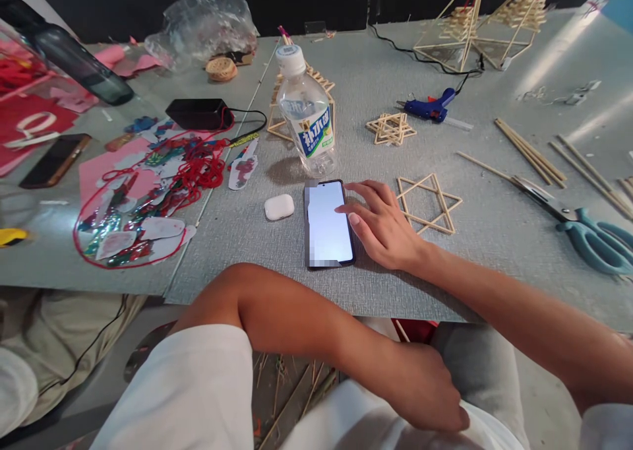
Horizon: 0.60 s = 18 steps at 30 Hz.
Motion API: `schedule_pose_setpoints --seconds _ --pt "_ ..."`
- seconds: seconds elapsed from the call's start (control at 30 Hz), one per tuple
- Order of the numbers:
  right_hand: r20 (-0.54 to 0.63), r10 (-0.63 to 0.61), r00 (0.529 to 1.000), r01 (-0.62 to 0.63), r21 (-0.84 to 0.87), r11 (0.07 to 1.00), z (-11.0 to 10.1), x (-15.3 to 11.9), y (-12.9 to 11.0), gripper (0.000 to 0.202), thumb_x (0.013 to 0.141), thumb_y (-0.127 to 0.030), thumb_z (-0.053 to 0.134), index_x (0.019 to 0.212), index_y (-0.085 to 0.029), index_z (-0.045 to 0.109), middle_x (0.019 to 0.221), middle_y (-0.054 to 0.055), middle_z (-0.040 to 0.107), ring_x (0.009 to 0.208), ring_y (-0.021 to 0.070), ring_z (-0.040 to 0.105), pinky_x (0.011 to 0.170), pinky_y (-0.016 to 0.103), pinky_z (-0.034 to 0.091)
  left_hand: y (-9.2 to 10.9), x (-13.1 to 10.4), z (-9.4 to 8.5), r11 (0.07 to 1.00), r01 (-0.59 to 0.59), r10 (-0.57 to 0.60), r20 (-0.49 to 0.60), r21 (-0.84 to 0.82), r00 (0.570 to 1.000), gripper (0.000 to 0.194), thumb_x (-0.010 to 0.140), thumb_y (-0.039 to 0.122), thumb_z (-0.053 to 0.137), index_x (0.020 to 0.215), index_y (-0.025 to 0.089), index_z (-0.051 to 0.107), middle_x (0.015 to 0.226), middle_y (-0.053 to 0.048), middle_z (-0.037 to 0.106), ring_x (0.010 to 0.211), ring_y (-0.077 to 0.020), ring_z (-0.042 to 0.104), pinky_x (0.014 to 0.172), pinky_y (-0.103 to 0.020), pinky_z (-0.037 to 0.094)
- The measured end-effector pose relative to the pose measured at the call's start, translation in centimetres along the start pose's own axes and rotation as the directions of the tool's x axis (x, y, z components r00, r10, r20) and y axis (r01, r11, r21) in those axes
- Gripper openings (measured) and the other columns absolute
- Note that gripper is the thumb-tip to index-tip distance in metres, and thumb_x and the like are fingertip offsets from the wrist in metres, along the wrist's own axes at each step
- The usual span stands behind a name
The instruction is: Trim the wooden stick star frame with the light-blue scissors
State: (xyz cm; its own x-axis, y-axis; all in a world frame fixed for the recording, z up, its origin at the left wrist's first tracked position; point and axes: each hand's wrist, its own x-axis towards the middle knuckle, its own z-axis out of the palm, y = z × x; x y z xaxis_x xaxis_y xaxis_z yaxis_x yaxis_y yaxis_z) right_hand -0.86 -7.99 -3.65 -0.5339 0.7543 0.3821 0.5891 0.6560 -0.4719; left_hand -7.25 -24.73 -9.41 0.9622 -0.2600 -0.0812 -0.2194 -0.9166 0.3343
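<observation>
My right hand (pixel 378 225) lies over the right side of a smartphone (pixel 326 239) with its fingers apart. Its index fingertip is at the lit screen, part of which is blurred out. My left forearm crosses in front of me, and my left hand (pixel 430 387) is curled closed over my lap; its palm side is hidden. A six-pointed star of thin sticks (pixel 430 206) lies just beyond my right hand. Left of the phone is a white earbud case (pixel 279 207). Behind it stands a clear plastic bottle (pixel 309 120) with a white cap.
Blue-handled scissors (pixel 593 232), loose sticks (pixel 529 150), a blue glue gun (pixel 432 105) and a smaller stick star (pixel 390 128) are on the right. Red cord (pixel 210 166), cut pieces, a black box (pixel 200 113) and another phone (pixel 55 161) lie left. Stick frames (pixel 472 34) stand behind.
</observation>
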Motion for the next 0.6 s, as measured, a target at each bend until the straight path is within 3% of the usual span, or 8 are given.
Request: schedule_pose_setpoints --seconds 0.17,0.23,0.3,0.4,0.5,0.6 --pt "-0.008 -0.007 1.0 0.007 -0.004 1.0 0.0 0.0 0.0 0.058 0.123 -0.044 0.029 0.14 -0.02 0.079 0.165 0.016 0.062 0.154 0.0369 0.047 0.131 0.061 0.042 -0.1 0.2 0.7 0.999 -0.013 0.014 -0.028 0.037 1.0 0.012 0.103 0.021 0.071 0.097 0.03 0.076 0.06 0.007 0.047 0.044 -0.0186 0.004 0.042 -0.038 0.028" --pt "-0.013 0.0 1.0 0.0 -0.025 1.0 0.1 0.0 0.0 0.058 0.123 -0.045 0.029 0.139 -0.02 0.079 0.166 0.016 0.062 0.154 0.0372 0.047 0.131 0.062 0.042 -0.1 0.3 1.1 0.999 -0.015 0.016 -0.046 0.028 0.999 0.013 0.102 0.02 0.072 0.097 0.03 0.078 0.062 0.006 0.051 0.041 -0.0189 0.015 0.043 -0.038 0.031" --pt "-0.023 0.011 1.0 -0.012 -0.054 0.998 0.2 -0.1 0.0 0.06 0.123 -0.046 0.028 0.14 -0.019 0.079 0.166 0.017 0.061 0.154 0.0384 0.047 0.129 0.063 0.042 -0.1 0.3 1.4 1.0 -0.015 0.016 -0.056 0.019 0.998 0.013 0.102 0.02 0.072 0.097 0.03 0.08 0.067 0.004 0.058 0.045 -0.0195 0.039 0.045 -0.038 0.035" --pt "-0.042 0.036 0.998 -0.039 -0.084 0.996 0.3 -0.1 0.0 0.061 0.123 -0.047 0.028 0.142 -0.018 0.078 0.166 0.017 0.062 0.153 0.0395 0.048 0.128 0.065 0.043 0.0 0.3 1.7 0.999 0.017 -0.02 -0.07 -0.045 0.997 0.019 0.109 0.031 0.066 0.101 0.027 0.082 0.081 -0.001 0.071 0.065 -0.0218 0.068 0.046 -0.039 0.038" --pt "-0.058 0.056 0.997 -0.061 -0.09 0.994 0.4 -0.1 0.0 0.06 0.122 -0.047 0.029 0.143 -0.02 0.078 0.165 0.016 0.063 0.153 0.0392 0.048 0.127 0.066 0.043 0.2 0.1 1.6 0.994 0.032 -0.042 -0.101 -0.101 0.994 0.032 0.114 0.036 0.055 0.102 0.023 0.082 0.089 -0.005 0.074 0.074 -0.023 0.074 0.045 -0.039 0.039" --pt "-0.054 0.061 0.997 -0.066 -0.086 0.994 0.4 -0.1 0.1 0.059 0.122 -0.047 0.031 0.142 -0.021 0.08 0.165 0.016 0.063 0.153 0.0397 0.047 0.127 0.066 0.043 0.3 -0.2 1.2 0.999 0.031 -0.034 -0.095 -0.04 0.995 0.024 0.11 0.026 0.06 0.104 0.022 0.083 0.09 -0.006 0.071 0.074 -0.0213 0.074 0.045 -0.038 0.039"
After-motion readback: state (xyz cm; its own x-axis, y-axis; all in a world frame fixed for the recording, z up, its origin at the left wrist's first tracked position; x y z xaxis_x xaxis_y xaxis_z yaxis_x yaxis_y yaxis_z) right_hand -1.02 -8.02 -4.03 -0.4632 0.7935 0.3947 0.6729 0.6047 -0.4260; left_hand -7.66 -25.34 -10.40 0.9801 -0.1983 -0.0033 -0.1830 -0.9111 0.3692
